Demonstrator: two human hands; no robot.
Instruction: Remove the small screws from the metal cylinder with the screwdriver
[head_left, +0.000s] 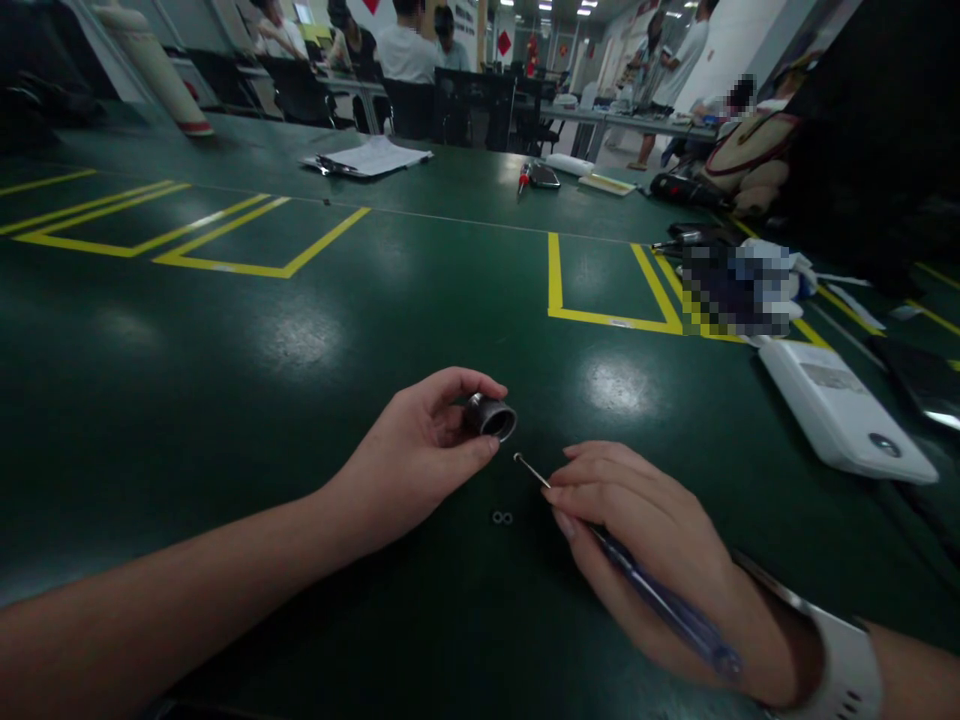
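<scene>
Between the thumb and fingers of my left hand is a short dark metal cylinder, its hollow end facing me and to the right. My right hand grips a screwdriver with a clear bluish handle. Its thin shaft points up and left, and a tiny piece sits at the tip, too small to name. That tip is just below and right of the cylinder, apart from it. Two small nuts lie side by side on the green table between my hands.
A white device lies to the right, near a blurred pile of cloth and other items. Yellow tape marks boxes on the table. Papers, a red-handled tool and a tall pale cylinder are farther back. People sit and stand beyond.
</scene>
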